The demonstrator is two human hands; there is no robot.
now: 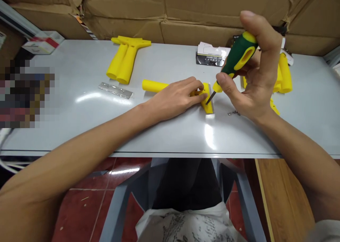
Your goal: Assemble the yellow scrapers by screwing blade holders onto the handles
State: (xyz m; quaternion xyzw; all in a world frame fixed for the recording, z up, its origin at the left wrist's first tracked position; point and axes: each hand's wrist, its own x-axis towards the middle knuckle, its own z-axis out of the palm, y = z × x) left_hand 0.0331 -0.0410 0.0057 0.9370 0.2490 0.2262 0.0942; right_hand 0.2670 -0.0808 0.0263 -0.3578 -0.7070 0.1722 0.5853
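My left hand (176, 97) presses a yellow scraper (154, 86) flat on the table, its fingers closed around the wide head. The scraper's handle points left, and a thin metal blade (213, 109) runs along the head's right edge. In my right hand (256, 81) is a screwdriver with a green and yellow handle (235, 58). It is tilted, and its shaft meets the scraper head near my left fingertips. Several small screws (234, 113) lie in a little pile just right of the head, below the screwdriver.
Two yellow scraper handles (127, 59) rest at back left, near flat metal blades (115, 90) in clear wrap. More yellow handles (285, 74) lie behind my right hand. A printed package (212, 53) is at the back. Cardboard boxes (127, 13) line the table's (164, 134) far edge.
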